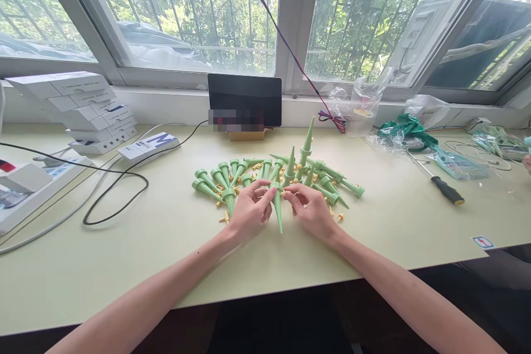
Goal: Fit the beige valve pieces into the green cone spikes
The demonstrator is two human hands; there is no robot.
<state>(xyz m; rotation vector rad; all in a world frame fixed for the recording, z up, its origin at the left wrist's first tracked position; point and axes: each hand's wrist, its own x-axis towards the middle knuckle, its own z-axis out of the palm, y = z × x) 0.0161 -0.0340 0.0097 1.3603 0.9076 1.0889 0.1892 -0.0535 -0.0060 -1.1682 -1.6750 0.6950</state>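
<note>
A pile of green plastic cone spikes [265,174] lies on the pale green table [166,243], mixed with small yellow fittings [224,218]. Two spikes [307,141] stand upright at the back of the pile. My left hand [249,210] and my right hand [311,210] meet at the front of the pile. Both pinch the wide end of one green spike [277,213], whose tip points toward me. My right fingers are closed at its top, where a small yellow fitting seems to sit; it is too small to be sure.
A dark tablet [244,99] leans on the window sill behind the pile. White boxes [91,110] are stacked at left, with a power strip [29,180] and black cable [116,188]. A screwdriver [440,182] and plastic bags [398,130] lie at right.
</note>
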